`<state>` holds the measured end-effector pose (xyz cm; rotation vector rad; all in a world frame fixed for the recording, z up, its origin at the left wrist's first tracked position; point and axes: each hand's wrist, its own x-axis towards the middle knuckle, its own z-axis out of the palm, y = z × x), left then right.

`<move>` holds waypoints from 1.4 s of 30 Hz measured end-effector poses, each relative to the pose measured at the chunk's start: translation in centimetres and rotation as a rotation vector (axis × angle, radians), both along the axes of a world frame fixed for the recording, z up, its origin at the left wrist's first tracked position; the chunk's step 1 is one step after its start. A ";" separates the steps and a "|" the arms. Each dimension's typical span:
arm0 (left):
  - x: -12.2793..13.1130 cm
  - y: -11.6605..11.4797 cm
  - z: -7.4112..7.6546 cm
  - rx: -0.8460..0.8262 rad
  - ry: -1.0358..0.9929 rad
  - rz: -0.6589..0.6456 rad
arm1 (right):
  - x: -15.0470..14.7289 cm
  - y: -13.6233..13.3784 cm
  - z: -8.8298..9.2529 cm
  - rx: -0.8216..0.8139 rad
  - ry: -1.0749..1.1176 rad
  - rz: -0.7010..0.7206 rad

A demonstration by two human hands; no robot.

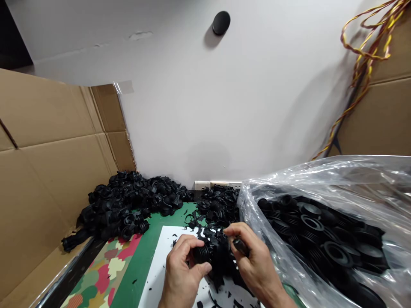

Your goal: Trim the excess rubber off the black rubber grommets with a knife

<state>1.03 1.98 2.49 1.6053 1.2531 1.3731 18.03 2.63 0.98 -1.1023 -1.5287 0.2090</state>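
Note:
My left hand (184,267) is closed around a black ribbed rubber bellows part (205,253), thumb under it and fingers over the top. My right hand (253,261) is closed on a small dark tool or handle (240,246) held against the same part; I cannot make out what it is. Both hands meet low in the middle of the view over a white sheet (160,261) strewn with black rubber trimmings (208,233).
A heap of black bellows parts (128,205) lies at the back left against a cardboard wall (48,171). A clear plastic bag (321,205) full of similar parts (321,239) fills the right. A green mat (141,265) and camouflage-patterned sheet (102,273) lie beneath.

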 end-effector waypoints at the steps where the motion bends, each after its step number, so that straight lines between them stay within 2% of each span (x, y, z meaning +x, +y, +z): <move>1: 0.0 0.0 -0.1 0.007 0.007 -0.004 | -0.3 -0.2 0.0 0.016 -0.016 0.067; 4: -0.2 -0.1 -0.4 0.035 0.035 -0.018 | -1.0 -0.8 -0.1 0.062 -0.108 0.219; 6: -0.3 -0.2 -0.4 0.053 0.052 -0.026 | -1.4 -1.1 -0.2 0.107 -0.180 0.255; 12: -0.4 -0.2 -0.3 0.127 0.077 -0.028 | -2.1 -1.3 -0.4 0.154 -0.359 0.167; 17: -0.4 0.0 -0.9 0.323 0.198 -0.038 | -2.3 -1.4 -0.4 0.283 -0.459 0.087; 21: -0.6 0.4 -1.6 0.496 0.318 -0.020 | -2.4 -1.4 -0.3 0.325 -0.561 0.025; 25: -0.8 0.5 -1.9 0.553 0.366 -0.039 | -2.8 -1.4 -0.4 0.340 -0.637 -0.003; 30: -0.4 0.1 -1.4 0.432 0.273 -0.083 | -2.3 -0.7 -0.6 0.293 -0.599 -0.117; 32: -0.3 0.0 -1.3 0.337 0.208 -0.081 | -1.2 -0.2 -0.6 0.191 -0.481 -0.177; 35: -0.3 0.0 -1.2 0.177 0.104 -0.030 | 0.5 0.5 -0.3 -0.050 -0.217 -0.237; 38: -0.2 0.1 -1.0 0.068 0.009 0.011 | 1.1 0.6 -0.1 -0.243 -0.003 -0.227; 42: -0.1 0.4 -0.6 -0.064 -0.123 0.036 | 0.5 0.2 0.2 -0.309 0.074 -0.143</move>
